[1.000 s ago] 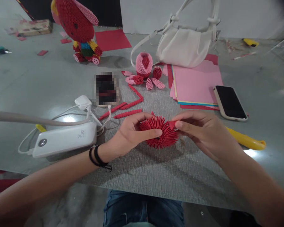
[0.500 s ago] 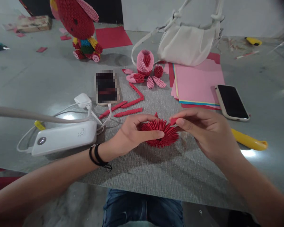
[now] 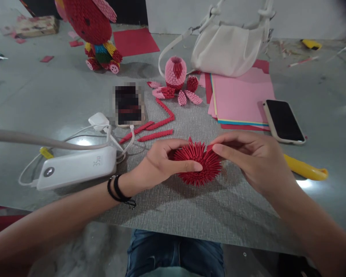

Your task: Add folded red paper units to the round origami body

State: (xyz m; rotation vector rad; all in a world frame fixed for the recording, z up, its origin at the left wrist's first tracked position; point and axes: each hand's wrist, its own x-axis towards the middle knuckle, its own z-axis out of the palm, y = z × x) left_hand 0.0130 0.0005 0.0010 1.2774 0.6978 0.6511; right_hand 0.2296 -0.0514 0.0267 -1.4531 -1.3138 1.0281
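A round, spiky red piece of folded-paper modules is gripped by my left hand, its thumb across the top and its fingers behind. Between the thumb and index finger of my right hand is a small red folded-paper piece, at the upper right edge of the spiky ring. Chains of red folded-paper pieces lie beyond my left hand. Further back stands a pink and red paper body, with several small pink and red paper parts around it.
A white power bank with cables lies left, near a phone. Right are stacked coloured papers, another phone and a yellow-handled tool. At the back are a white handbag and a red paper figure.
The spiky ring has tilted, showing more of its top. My right hand has brought the small red piece against the ring's edge. The view has shifted slightly.
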